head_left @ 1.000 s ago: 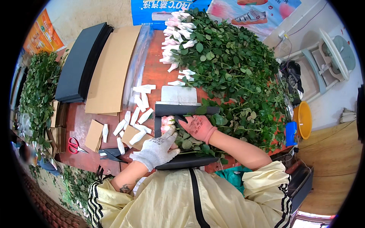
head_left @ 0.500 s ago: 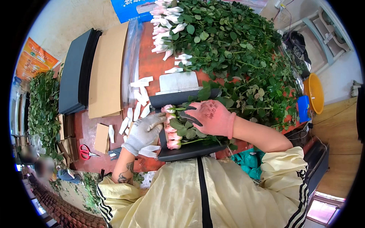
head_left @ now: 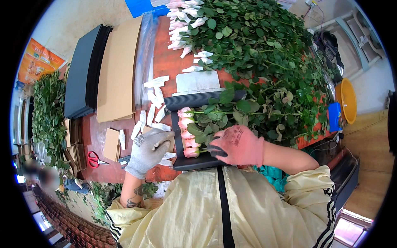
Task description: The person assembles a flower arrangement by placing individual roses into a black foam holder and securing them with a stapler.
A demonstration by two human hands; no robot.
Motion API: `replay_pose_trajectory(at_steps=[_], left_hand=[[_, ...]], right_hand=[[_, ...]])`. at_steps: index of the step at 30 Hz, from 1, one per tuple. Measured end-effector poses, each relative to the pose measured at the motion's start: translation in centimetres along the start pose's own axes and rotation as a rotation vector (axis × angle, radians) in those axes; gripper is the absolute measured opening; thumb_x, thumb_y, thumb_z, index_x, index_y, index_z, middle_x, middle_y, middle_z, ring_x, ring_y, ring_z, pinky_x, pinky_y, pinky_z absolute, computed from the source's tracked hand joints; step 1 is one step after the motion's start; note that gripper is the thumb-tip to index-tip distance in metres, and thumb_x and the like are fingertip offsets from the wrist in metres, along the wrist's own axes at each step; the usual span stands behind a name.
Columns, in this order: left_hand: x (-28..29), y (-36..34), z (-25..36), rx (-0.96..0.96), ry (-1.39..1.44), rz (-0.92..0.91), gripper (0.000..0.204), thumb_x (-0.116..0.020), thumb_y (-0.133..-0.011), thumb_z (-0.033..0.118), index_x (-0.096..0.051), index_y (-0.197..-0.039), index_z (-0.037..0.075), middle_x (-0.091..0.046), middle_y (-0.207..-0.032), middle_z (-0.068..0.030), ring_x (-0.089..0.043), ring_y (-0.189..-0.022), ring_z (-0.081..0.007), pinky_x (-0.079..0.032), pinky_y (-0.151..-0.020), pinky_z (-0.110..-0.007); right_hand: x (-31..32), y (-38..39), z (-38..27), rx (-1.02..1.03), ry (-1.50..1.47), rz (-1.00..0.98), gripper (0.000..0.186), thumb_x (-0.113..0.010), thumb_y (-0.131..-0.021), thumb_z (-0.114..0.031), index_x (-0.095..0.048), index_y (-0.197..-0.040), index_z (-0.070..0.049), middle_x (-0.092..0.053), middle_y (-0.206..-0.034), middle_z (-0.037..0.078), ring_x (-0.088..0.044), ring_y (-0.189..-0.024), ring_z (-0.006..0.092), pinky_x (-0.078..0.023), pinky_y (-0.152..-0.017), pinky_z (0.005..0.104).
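Observation:
Several pink roses lie in a column in a black ribbed tray, heads to the left and leafy stems to the right. My right hand, in a pink glove with dark fingertips, is closed around the stem of the nearest rose, just right of its head; the grip is partly hidden. To the left of the tray, my left hand, in a grey-white glove, has its fingers curled together over the table beside a tan piece of card. Whether it holds anything is hidden.
White netting sleeves lie scattered left of the tray. Red scissors, cardboard sheets and black sheets are farther left. Beyond the tray are a metal plate and a large heap of leafy stems with white-sleeved heads.
My left hand has drawn back left, away from the rose heads. My right hand has come nearer my body, from the upper stems to the nearest rose's stem. The view has shifted slightly.

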State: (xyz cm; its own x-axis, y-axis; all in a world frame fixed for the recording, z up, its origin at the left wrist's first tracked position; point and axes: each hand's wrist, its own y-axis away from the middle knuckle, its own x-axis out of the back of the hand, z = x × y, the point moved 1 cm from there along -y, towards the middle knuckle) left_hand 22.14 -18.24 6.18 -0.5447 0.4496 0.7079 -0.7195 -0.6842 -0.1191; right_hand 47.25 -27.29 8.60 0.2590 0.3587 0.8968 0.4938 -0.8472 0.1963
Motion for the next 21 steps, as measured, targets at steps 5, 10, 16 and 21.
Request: replay_pose_trajectory(at_steps=[5,10,16,21], left_hand=[[-1.5,-0.7,1.3,-0.088,-0.107,-0.019,0.020,-0.062,-0.077,0.013,-0.068,-0.096,0.011,-0.061,-0.076,-0.0077,-0.061,-0.071,-0.0245,-0.048,-0.063,-0.035],[-1.8,0.6,1.3,-0.080,-0.059,-0.267,0.024,-0.060,-0.082,0.026,-0.067,-0.102,0.015,-0.066,-0.081,-0.0074,-0.063,-0.075,-0.0246,-0.048,-0.068,-0.035],[-2.9,1.1,-1.5,0.058,0.064,-0.606,0.038,-0.043,-0.091,0.050,-0.060,-0.118,0.029,-0.067,-0.097,-0.0100,-0.062,-0.088,-0.0324,-0.046,-0.083,-0.038],[-3.3,1.1,-1.7,0.118,0.077,-0.693,0.043,-0.036,-0.092,0.054,-0.058,-0.121,0.031,-0.065,-0.101,-0.0132,-0.060,-0.090,-0.0363,-0.046,-0.085,-0.041]], right_hand=[[-2.3,-2.5,-0.8,-0.019,0.136,-0.078,0.025,-0.059,-0.077,-0.035,-0.059,-0.087,-0.011,-0.062,-0.085,0.008,-0.062,-0.079,0.0242,-0.048,-0.068,0.0380],[-2.9,-2.9,-0.4,-0.031,0.197,-0.026,0.024,-0.058,-0.077,-0.033,-0.059,-0.086,-0.010,-0.062,-0.084,0.007,-0.063,-0.080,0.0264,-0.048,-0.067,0.0410],[-4.4,-4.1,0.6,-0.058,0.287,-0.033,0.022,-0.057,-0.076,-0.029,-0.058,-0.085,-0.009,-0.062,-0.083,0.008,-0.063,-0.081,0.0259,-0.049,-0.066,0.0396],[-5.0,-4.6,0.9,0.002,0.265,-0.048,0.021,-0.056,-0.077,-0.027,-0.058,-0.085,-0.008,-0.062,-0.082,0.010,-0.063,-0.078,0.0262,-0.049,-0.063,0.0396]])
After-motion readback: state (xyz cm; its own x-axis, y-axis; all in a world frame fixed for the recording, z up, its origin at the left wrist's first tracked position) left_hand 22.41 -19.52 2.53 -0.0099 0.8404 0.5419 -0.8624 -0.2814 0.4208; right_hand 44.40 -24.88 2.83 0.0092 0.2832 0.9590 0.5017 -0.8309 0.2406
